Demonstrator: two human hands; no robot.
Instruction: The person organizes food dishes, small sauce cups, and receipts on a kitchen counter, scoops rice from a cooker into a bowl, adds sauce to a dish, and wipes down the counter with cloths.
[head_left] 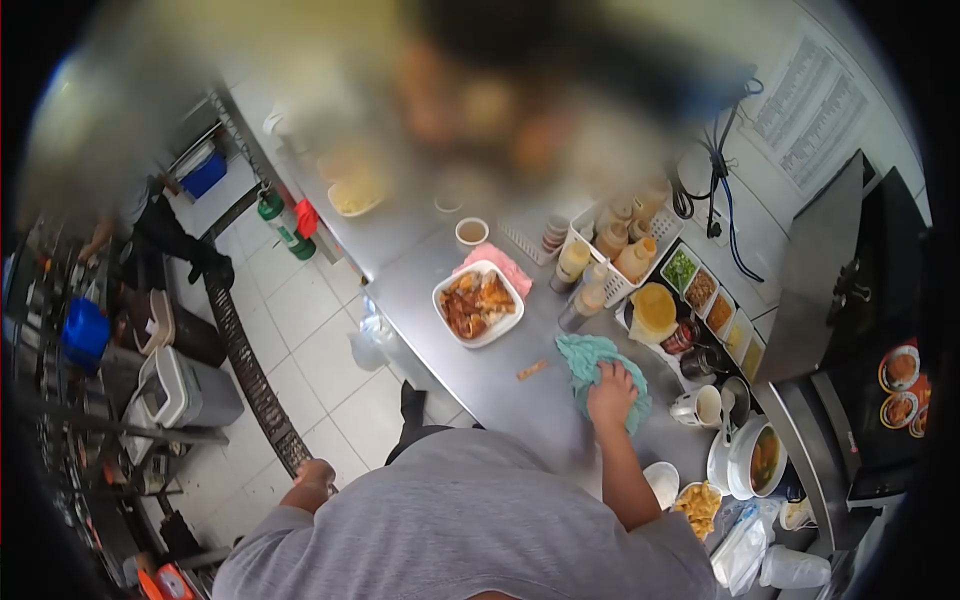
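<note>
Right of centre in the frame, our right hand [612, 395] rests, fingers spread, on the green cloth [588, 355]. A brown strip [531, 370] lies beside it, not wiped up; the white bowl [478, 304] is already filled. Lower left, our left hand [315, 477] curls, contents unclear.

Plain grey short-sleeved shirt [450, 530], bare forearms, dark trousers [425, 436]

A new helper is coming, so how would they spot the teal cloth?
On the metal counter, the person's right hand rests on a crumpled teal cloth. Its blue-green colour and the hand on it set it apart from the pink cloth by the white food container.
</note>
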